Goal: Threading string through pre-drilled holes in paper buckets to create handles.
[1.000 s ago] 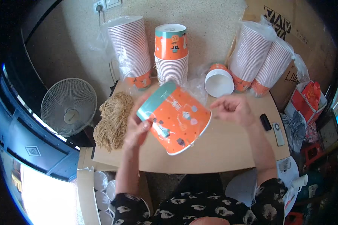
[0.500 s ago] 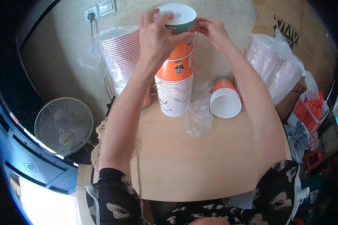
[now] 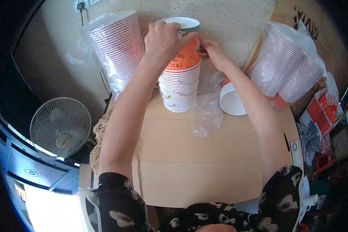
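Observation:
A tall stack of upside-down paper buckets (image 3: 179, 91) stands at the far side of the table, short threads sticking out between its white rims. At its top is an orange bucket (image 3: 185, 58) with a green band and a white round end facing up. My left hand (image 3: 162, 40) wraps round the upper left side of this bucket, fingers curled over its top edge. On the other side, my right hand (image 3: 215, 54) pinches close against the bucket wall; what lies between its fingertips is too small to make out.
Plastic-wrapped bucket stacks stand at left (image 3: 118, 46) and right (image 3: 280, 58). Right of the centre stack are a crumpled clear bag (image 3: 207, 116) and buckets lying on their side (image 3: 232, 101). Beige string (image 3: 100, 135) hangs at the table's left edge, near a fan (image 3: 60, 128).
The top bucket has come down onto the stack with both hands, so less orange shows below it. My view has shifted slightly.

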A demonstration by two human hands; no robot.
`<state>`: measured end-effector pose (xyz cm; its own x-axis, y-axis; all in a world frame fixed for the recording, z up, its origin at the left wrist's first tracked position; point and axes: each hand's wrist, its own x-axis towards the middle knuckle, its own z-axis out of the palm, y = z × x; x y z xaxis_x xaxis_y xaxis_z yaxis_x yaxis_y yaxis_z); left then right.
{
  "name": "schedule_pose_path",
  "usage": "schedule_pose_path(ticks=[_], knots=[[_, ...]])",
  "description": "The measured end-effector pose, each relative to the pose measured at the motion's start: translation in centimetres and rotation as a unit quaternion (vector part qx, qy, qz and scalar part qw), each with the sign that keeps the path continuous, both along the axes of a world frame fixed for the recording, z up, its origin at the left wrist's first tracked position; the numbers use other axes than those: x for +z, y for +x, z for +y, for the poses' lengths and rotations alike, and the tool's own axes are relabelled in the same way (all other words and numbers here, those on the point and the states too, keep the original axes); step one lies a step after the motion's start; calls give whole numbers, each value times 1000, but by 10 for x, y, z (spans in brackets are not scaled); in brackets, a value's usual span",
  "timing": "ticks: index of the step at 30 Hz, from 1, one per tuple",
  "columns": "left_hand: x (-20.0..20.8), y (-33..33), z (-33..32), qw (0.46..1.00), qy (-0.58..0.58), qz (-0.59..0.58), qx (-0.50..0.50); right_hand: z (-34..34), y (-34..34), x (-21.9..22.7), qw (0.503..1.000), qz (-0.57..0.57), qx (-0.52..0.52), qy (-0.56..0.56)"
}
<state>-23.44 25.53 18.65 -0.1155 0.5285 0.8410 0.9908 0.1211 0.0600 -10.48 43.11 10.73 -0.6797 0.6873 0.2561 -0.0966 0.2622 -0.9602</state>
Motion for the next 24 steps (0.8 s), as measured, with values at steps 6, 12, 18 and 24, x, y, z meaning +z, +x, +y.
schedule_pose_path(ticks=[6,12,18,24], knots=[[-11,18,1,1000,7,-16,5,-10,27,-41,994,66,-37,80],[-47,21,-4,967,232,108,13,-13,144,-64,927,96,-246,268],[-186,105,12,909,-4,-270,-316,-40,249,-123,852,-128,-393,322],[-251,142,76,918,-2,-286,-274,-23,258,-170,834,-108,-427,333]])
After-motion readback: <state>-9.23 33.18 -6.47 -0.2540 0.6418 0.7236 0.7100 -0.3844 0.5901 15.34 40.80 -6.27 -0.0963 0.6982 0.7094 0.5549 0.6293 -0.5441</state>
